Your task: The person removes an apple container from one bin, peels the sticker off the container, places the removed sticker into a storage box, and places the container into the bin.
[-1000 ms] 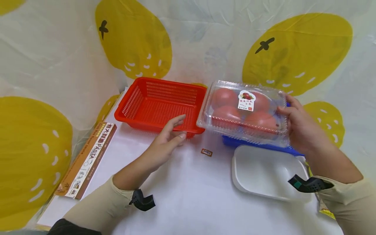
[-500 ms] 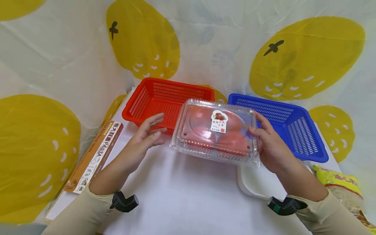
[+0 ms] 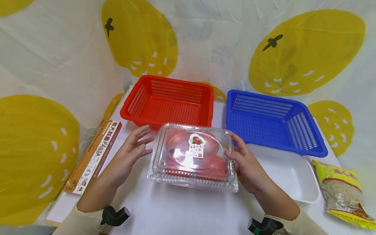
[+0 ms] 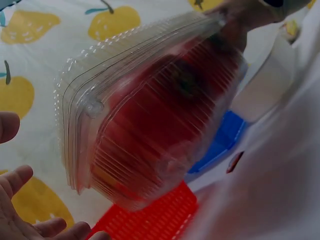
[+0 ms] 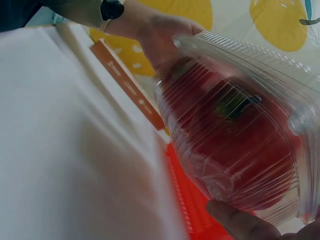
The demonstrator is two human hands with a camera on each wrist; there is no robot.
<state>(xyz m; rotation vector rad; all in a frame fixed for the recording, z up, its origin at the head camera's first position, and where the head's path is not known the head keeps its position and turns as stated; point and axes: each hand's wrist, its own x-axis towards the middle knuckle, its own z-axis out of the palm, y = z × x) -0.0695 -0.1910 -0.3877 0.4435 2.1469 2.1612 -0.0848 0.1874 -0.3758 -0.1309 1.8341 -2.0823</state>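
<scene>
A clear plastic clamshell box (image 3: 194,156) of red tomatoes, with a fruit label on its lid, is held up over the middle of the table. My right hand (image 3: 248,164) grips its right end, thumb on the lid. Fingers (image 5: 240,220) of that hand reach under the box in the right wrist view. On the other side, my left hand (image 3: 129,155) is spread beside the box's left end with its fingers apart, holding nothing. Green stems show on the tomatoes (image 5: 240,125) through the ribbed side.
Behind the box stand a red basket (image 3: 173,109) and a blue basket (image 3: 261,129). A white tub (image 3: 282,176) lies at the right, beside a yellow-topped food bag (image 3: 342,192). Along the left edge lies a pasta box (image 3: 92,156).
My right hand has brought the tomato box leftward and nearer to me, from in front of the blue basket. The left hand has shifted left and stays spread.
</scene>
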